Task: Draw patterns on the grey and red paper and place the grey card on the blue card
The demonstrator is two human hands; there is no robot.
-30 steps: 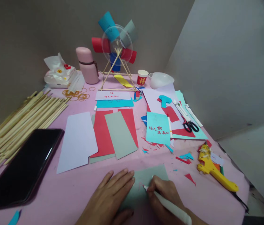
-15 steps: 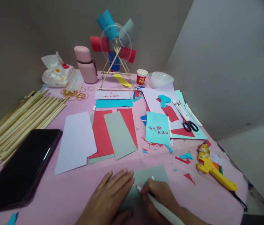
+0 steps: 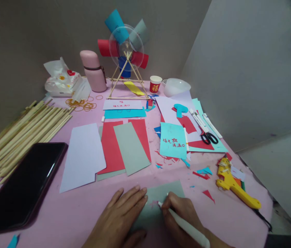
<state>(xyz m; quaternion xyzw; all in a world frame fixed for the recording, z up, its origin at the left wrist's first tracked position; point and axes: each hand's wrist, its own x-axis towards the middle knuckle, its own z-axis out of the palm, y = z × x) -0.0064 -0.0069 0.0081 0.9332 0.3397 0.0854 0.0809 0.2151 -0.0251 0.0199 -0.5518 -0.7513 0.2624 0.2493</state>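
Observation:
A grey-green sheet of paper (image 3: 158, 220) lies at the table's near edge, partly covered by both hands. My left hand (image 3: 121, 215) rests flat on its left side, fingers stretched out. Closed round a white marker (image 3: 186, 224), my right hand (image 3: 178, 212) has the tip against the paper. Faint pinkish strokes show just left of the tip. Beyond the hands lie a grey strip (image 3: 132, 148), red paper (image 3: 113, 144) and a white sheet (image 3: 82, 158). A light-blue card (image 3: 173, 137) with red handwritten characters and a star lies farther right.
On the left are a black phone (image 3: 24, 186) and wooden sticks (image 3: 32, 134). A yellow glue gun (image 3: 234, 186) and scissors (image 3: 208, 137) lie right. At the back stand a pink bottle (image 3: 94, 74), a stick-framed wheel (image 3: 126, 51), a paper cup (image 3: 155, 84) and a white bowl (image 3: 178, 86).
My right hand and the marker have shifted slightly to the right, and pinkish strokes now show on the grey-green paper. The left hand stays in place.

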